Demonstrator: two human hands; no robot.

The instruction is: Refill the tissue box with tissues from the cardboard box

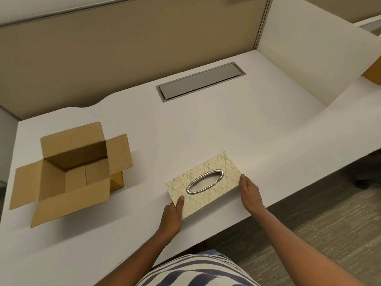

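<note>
Tissue box (203, 183): sitting flat on the white bench (237, 129), near the front edge, oval metal-rimmed slot facing up and looking empty.
Left hand (172, 216): gripping the near-left corner, thumb lying on the lid.
Right hand (250, 193): pressed against the right end, fingers wrapped around the side, so both hands are clamped on the box.
Cardboard box (70, 174): well apart on the left, flaps splayed open (honestly can't spot any tissues in there, just bare cardboard bottom from this angle).
How I'd do this bit: keep the grip even on both ends and work the box open squarely, no twisting; can't tell from here whether it opens at the top or the bottom.
Other stuff: grey cable hatch (201, 81) set in the bench further back, beige partition (123, 56) behind.
In the way: nothing really, clear run between the two boxes.
</note>
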